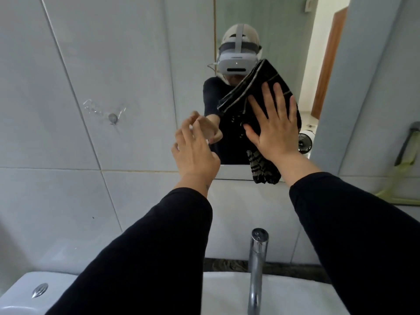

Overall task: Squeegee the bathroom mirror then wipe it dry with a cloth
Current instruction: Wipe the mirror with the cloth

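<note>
The bathroom mirror [284,30] hangs on the tiled wall ahead of me. My right hand [273,128] lies flat with spread fingers on a black cloth with pale stripes [252,87] and presses it against the glass. The cloth's lower end [263,171] hangs past the mirror's bottom edge. My left hand [194,151] is raised at the mirror's left edge with loosely bent fingers and holds nothing. No squeegee is in view. The mirror reflects a person in dark sleeves wearing a headset.
A chrome tap [256,264] rises over a white sink [227,292] directly below my arms. A toilet cistern with a flush button [39,290] stands at the lower left. A grey holder [406,144] is fixed on the right wall. A small fixing [112,118] sticks out of the tiles at left.
</note>
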Tool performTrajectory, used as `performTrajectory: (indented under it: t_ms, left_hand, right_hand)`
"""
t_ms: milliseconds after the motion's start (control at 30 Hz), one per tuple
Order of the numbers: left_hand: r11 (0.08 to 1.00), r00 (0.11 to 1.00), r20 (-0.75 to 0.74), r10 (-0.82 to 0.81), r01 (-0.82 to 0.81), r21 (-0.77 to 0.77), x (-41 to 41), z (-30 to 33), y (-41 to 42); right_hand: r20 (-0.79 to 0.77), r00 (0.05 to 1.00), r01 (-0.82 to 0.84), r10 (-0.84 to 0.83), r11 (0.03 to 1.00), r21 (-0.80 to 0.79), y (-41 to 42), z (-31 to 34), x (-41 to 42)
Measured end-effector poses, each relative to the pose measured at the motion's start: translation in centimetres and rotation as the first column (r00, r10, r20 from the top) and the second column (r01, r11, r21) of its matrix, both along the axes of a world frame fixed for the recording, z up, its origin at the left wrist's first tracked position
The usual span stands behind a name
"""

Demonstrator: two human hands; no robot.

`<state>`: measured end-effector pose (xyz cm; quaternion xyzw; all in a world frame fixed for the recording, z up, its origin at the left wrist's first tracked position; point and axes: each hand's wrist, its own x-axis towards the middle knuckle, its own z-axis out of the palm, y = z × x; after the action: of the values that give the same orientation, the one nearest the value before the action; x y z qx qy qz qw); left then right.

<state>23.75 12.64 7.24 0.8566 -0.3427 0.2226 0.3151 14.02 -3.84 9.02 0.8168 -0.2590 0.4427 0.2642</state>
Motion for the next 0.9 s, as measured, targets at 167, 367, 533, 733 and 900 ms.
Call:
performTrajectory:
  t_ms: [167, 367, 533, 733, 900]
  left_hand:
    - [0.973, 0.978, -0.106, -0.181, 0.194, 0.128, -4.8, 1.1, -2.7]
    - [0.908, 0.950, -0.176, -0.258, 0.301, 0.291, -8.1, 0.7, -4.8]
    - [0.864, 0.940, -0.205, -0.273, 0.334, 0.377, -8.5, 0.1, -5.4]
    - [0.865, 0.944, -0.227, -0.239, 0.313, 0.392, -6.5, -1.4, -4.7]
    - [0.863, 0.954, -0.235, -0.188, 0.275, 0.423, -3.6, -2.6, -3.2]
  right_hand:
    - [-0.051, 0.993, 0.116, -0.107, 0.973, 0.201, -2.8, -1.0, -5.5]
    - [-0.098, 0.980, 0.195, -0.171, 0.917, 0.349, -5.0, -2.4, -9.6]
    - [0.004, 0.986, 0.157, -0.168, 0.927, 0.342, -5.8, -4.5, -9.8]
    - [0.158, 0.970, 0.141, -0.185, 0.956, 0.256, -6.3, -8.5, -8.7]
    - [0.214, 0.969, 0.095, -0.121, 0.987, 0.130, -5.5, -9.8, -5.9]
